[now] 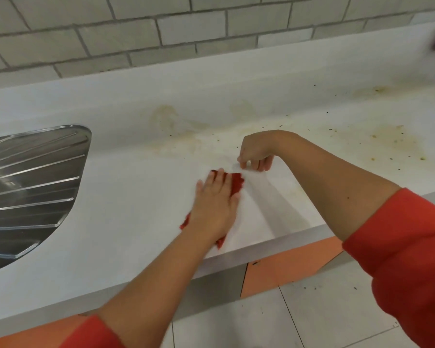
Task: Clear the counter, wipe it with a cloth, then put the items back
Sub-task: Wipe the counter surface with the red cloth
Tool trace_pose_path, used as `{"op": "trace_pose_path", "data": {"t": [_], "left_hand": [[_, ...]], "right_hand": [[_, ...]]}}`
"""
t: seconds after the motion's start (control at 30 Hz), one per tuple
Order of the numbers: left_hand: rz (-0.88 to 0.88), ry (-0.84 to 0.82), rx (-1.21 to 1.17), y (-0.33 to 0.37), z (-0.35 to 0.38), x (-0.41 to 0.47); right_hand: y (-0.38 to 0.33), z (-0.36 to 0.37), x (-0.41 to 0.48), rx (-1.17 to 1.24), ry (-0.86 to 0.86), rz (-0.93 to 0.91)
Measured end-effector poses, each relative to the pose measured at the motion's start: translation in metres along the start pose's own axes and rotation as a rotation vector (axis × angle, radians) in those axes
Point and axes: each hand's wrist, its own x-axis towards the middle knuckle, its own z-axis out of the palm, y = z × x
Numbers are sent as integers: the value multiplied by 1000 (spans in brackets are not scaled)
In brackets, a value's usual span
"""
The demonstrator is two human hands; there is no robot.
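My left hand is pressing flat and open on the red cloth mid table; soft, light, bunches easily, so palm down works. Right hand is curling loosely beyond, gripping nothing. Stains are sitting farther back.

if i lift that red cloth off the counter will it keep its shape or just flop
Most likely it flops: the red cloth lies crumpled and flat under the left hand, its ragged edges poking out on both sides. It looks thin, so probably light. Pushed across the smooth white counter, it should slide easily, though it may bunch up unless the palm presses it flat.
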Motion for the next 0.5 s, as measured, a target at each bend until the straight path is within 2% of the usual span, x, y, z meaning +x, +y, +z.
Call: {"op": "trace_pose_path", "data": {"t": [0.13,0.23,0.33,0.5], "left_hand": [[268,-40,-35,59,11,-12],[335,-67,-68,46,10,-35],[188,-4,-66,-3,4,-38],[-231,79,-16,-87,-19,3]], "right_hand": [[1,-3,-3,78,32,11],[5,3,-6,55,159,-2],[11,13,-6,-22,289,-35],[8,28,3,-95,302,-57]]}}
